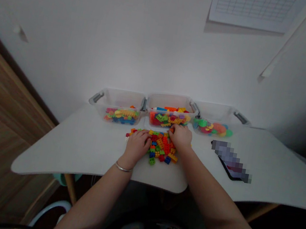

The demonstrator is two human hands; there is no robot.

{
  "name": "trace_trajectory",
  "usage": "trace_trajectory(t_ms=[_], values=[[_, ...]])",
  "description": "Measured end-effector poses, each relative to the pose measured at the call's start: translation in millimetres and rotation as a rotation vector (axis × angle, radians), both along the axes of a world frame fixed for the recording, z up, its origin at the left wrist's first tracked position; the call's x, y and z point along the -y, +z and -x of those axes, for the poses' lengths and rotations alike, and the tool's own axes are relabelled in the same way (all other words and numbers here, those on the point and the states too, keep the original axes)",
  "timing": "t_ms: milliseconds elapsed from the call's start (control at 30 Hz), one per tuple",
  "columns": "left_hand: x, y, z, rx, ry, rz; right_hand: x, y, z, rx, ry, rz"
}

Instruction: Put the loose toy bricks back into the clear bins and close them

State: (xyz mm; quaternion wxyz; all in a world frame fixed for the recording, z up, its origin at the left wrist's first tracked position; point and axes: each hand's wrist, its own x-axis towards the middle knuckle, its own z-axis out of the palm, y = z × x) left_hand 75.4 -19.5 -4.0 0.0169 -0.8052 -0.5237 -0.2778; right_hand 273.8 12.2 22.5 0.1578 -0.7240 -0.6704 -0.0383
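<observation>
Small plastic building bricks [160, 143] in red, orange, yellow, green and blue lie in a loose pile on the white table, between my two hands. My left hand [137, 145], with a silver bangle at its wrist, rests on the left part of the pile. Its fingers reach over the bricks, thumb apart from the forefinger, and cover whatever lies beneath. At the far right edge of the pile, my right hand [182, 137] has thumb and fingers closed around a small orange-red brick [171, 130], partly hidden by the fingertips.
Along the wall stand three clear plastic boxes: a left box [123, 98] and a middle box [169, 102] with colourful bricks, and a right box [217, 112] with rounded pieces. A phone [229, 161] lies right on the table [83, 150]. A gridded sheet [253, 8] hangs above.
</observation>
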Motion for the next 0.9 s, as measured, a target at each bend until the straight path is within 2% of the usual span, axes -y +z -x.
trace_trajectory(t_ms=[200, 367, 667, 900], values=[[-0.3, -0.7, 0.0, -0.002, -0.001, 0.0, 0.1, -6.3, 2.2, 0.014, -0.031, -0.053], [-0.7, -1.2, 0.7, -0.004, -0.003, -0.001, -2.3, -10.7, -1.7, -0.136, -0.039, -0.068], [-0.9, -0.9, -0.4, -0.007, 0.002, -0.005, -1.1, -17.9, -20.8, -0.449, 0.04, -0.103], [0.7, 1.1, -0.6, -0.013, -0.001, 0.005, 14.1, -14.7, -27.1, -0.556, 0.151, -0.195]])
